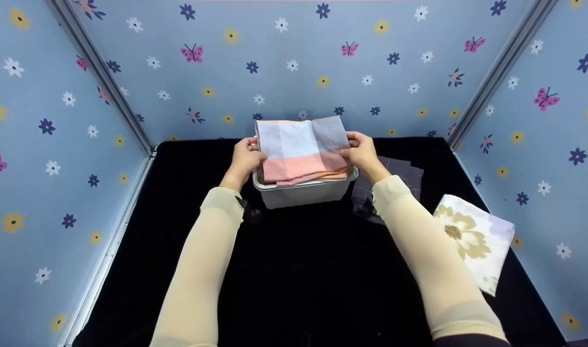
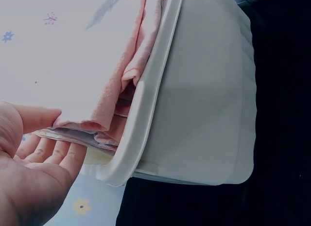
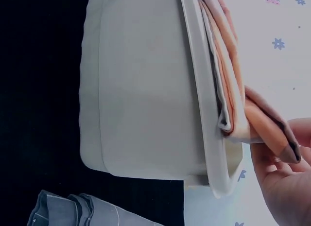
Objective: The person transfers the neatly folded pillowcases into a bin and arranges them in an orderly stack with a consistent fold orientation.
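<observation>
I watch pale blue walls (image 1: pixel 294 72) printed with flowers and butterflies rise around a table draped in black fabric (image 1: pixel 323 270). Two cream-coloured fabric sleeves (image 1: pixel 193 284) reach forward across it. Near the back wall I have a rectangular, pale grey bin with a rounded rim (image 1: pixel 306 193), standing upright. A folded checked cloth in pink, white, grey and orange (image 1: pixel 294 144) is at the bin's mouth: its lower folds lie inside the rim, and its upper part stands above it. On the right, a white folded cloth with tan flowers (image 1: pixel 491 246) lies partly behind the right sleeve; nearer the bin, a dark grey folded cloth with thin pale lines (image 1: pixel 402 171) is also partly hidden by that arm. The left hand (image 1: pixel 245 159) pinches the checked cloth's left edge, thumb in front and fingers behind; the right hand (image 1: pixel 365 153) pinches its right edge the same way.
</observation>
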`<state>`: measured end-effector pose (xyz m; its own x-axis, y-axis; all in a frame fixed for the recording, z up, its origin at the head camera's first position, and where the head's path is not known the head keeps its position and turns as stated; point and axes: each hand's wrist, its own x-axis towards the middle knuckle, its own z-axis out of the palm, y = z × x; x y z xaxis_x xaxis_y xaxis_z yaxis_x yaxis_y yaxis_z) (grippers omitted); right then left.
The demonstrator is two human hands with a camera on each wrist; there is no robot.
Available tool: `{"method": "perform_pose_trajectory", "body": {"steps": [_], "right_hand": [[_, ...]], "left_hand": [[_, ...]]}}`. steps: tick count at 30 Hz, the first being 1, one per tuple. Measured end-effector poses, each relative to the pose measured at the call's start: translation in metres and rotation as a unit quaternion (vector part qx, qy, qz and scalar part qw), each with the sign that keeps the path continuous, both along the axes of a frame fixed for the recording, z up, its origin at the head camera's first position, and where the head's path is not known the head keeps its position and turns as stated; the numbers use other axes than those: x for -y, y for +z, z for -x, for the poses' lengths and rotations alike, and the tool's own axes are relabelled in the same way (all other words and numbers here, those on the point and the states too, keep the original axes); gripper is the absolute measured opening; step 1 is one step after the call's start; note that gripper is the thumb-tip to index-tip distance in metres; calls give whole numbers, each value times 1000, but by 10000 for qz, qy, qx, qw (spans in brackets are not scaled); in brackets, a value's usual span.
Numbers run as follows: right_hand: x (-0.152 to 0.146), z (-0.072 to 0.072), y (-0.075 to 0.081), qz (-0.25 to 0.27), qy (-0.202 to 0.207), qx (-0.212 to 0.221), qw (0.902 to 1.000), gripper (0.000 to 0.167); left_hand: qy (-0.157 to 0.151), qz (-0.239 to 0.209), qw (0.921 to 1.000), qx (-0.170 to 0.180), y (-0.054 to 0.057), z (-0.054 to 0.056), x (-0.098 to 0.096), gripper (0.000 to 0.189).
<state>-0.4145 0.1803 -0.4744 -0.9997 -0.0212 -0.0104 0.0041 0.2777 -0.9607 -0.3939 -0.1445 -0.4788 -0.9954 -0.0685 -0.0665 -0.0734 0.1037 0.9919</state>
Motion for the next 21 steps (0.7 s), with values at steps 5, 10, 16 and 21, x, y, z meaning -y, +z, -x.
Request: {"method": "perform_pose_trajectory", "body": {"steps": [5, 10, 16, 21], "right_hand": [[0, 0, -1, 38, 82, 3, 10000, 61], [-2, -1, -1, 118, 73, 26, 9999, 60], [-9, -3, -1, 175, -14, -119, 9998, 53], [-15, -3, 0, 88, 49, -168, 9998, 52]], "left_hand": [[6, 107, 9999, 25, 0, -2, -2, 59], [29, 197, 9998, 14, -3, -3, -1, 59], [189, 225, 9996, -53, -4, -2, 2, 59], [150, 353, 9992, -66, -1, -3, 3, 58]]}}
